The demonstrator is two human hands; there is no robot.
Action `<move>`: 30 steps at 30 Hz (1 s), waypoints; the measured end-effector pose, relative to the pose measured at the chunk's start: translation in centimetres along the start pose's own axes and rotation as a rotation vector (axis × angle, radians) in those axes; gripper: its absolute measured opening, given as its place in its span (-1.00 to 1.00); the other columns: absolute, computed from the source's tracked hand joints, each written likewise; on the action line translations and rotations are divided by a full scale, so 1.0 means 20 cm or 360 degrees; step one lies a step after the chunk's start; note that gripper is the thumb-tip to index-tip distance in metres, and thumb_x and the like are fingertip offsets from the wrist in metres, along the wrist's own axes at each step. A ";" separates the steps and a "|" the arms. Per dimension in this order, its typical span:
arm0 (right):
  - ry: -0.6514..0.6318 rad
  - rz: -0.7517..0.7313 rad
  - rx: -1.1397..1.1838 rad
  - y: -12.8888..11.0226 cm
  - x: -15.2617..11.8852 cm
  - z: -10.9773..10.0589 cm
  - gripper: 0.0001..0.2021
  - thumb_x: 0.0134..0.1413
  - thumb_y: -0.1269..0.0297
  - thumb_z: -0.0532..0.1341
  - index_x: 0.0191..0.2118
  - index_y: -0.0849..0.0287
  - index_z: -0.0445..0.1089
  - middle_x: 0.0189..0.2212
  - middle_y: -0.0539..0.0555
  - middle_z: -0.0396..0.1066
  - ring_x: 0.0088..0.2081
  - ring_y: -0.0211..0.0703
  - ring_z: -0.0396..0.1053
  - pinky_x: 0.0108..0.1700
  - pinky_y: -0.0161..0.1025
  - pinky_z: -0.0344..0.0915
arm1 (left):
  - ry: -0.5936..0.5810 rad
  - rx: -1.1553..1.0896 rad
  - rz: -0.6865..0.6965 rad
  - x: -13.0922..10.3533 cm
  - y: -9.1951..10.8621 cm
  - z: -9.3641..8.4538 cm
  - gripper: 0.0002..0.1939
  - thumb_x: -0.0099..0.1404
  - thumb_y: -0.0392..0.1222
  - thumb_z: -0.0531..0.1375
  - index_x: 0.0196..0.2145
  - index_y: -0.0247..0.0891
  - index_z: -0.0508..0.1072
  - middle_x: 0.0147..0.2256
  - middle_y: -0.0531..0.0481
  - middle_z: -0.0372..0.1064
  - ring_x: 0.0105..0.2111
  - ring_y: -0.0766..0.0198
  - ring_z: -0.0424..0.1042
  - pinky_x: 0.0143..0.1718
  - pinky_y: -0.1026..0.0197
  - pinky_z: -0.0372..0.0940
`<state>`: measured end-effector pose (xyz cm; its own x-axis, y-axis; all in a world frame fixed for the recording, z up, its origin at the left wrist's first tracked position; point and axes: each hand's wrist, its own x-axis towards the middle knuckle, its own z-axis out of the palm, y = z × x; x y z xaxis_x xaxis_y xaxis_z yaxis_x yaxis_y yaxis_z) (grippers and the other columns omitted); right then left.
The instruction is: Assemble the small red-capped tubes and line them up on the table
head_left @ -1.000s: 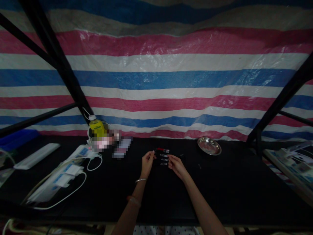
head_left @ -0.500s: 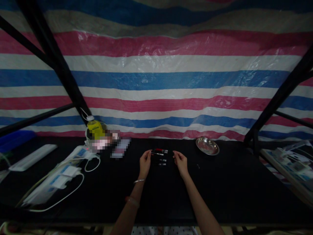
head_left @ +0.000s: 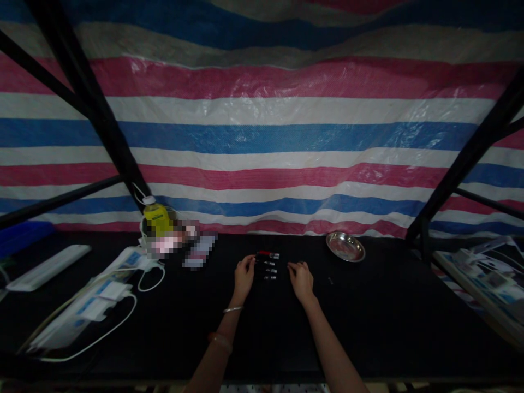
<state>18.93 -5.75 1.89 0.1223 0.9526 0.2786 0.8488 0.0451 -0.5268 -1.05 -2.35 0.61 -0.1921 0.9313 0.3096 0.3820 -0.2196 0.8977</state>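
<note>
Several slim pen-like pieces with silver ends lie in a row on the black table, their dark bodies hard to see. The farthest is a red-and-black piece (head_left: 265, 254); just nearer is a black pen-like piece (head_left: 269, 263). My left hand (head_left: 244, 277) is closed at the left end of this black piece, thumb and fingers pinched. To the right of the row, my right hand (head_left: 302, 281) rests low over the table, fingers curled and pressed together. Whatever its fingertips hold, if anything, is too small to make out. A tiny clear bit (head_left: 331, 280) lies right of that hand.
A round metal dish (head_left: 346, 246) stands at the back right. On the left are a power strip (head_left: 88, 303) with white cables, a long white bar (head_left: 49, 267) and a yellow bottle (head_left: 158, 217). Black frame posts (head_left: 446, 188) flank the table before a striped sheet (head_left: 262, 136).
My left hand has lowered the black pen-like piece into the row. My right hand has come down slightly beside the row. The view has shifted a little.
</note>
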 end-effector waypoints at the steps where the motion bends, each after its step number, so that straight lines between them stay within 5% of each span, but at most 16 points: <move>1: 0.0001 -0.0002 0.0008 0.00 0.00 0.00 -0.71 0.13 0.33 0.02 -0.17 0.05 0.46 -0.29 0.09 0.46 -0.14 -0.08 0.28 -0.18 -0.26 0.20 | 0.0001 0.0010 0.0005 0.00 0.00 0.00 -0.70 0.20 -0.06 0.05 -0.25 -0.26 0.47 -0.37 -0.08 0.44 -0.31 0.17 0.39 -0.25 0.14 0.28; 7: 0.0004 0.0027 0.0055 0.00 0.00 -0.01 -0.72 0.14 0.29 0.01 -0.15 0.09 0.44 -0.25 0.09 0.46 -0.14 -0.07 0.28 -0.17 -0.25 0.19 | 0.0033 0.0082 0.0058 0.00 0.00 0.00 -0.71 0.20 -0.07 0.04 -0.28 -0.25 0.47 -0.38 -0.08 0.44 -0.35 0.17 0.37 -0.26 0.11 0.28; 19: 0.0322 0.0223 -0.0134 0.01 -0.01 -0.02 -0.70 0.14 0.23 0.00 -0.21 0.12 0.46 -0.33 0.17 0.36 -0.20 -0.02 0.22 -0.22 -0.19 0.12 | 0.0052 0.0128 -0.0008 0.00 -0.01 0.00 -0.72 0.19 -0.10 0.05 -0.26 -0.26 0.47 -0.38 -0.10 0.41 -0.31 0.14 0.37 -0.23 0.10 0.28; 27: 0.0731 0.0637 -0.0189 0.05 -0.04 -0.05 -0.50 0.12 0.10 -0.06 0.09 0.27 0.21 0.12 0.45 0.02 0.14 0.35 -0.09 -0.04 0.23 -0.09 | 0.0087 0.0264 0.0097 0.00 0.00 0.00 -0.74 0.21 -0.15 0.02 -0.29 -0.25 0.47 -0.33 -0.11 0.44 -0.28 0.12 0.37 -0.19 0.07 0.25; 30: 0.0622 0.0710 -0.0196 0.10 -0.04 -0.03 -0.40 0.13 0.03 -0.10 0.15 0.39 0.10 0.13 0.54 -0.01 0.17 0.34 -0.10 0.01 0.24 -0.12 | 0.0108 0.0365 0.0139 0.00 0.00 0.01 -0.73 0.22 -0.17 0.01 -0.30 -0.27 0.48 -0.33 -0.13 0.45 -0.28 0.11 0.36 -0.18 0.05 0.24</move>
<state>20.74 -6.66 1.04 0.6404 0.6893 0.3388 0.7224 -0.3907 -0.5705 -0.96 -2.36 0.48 -0.2066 0.8882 0.4103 0.5937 -0.2195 0.7742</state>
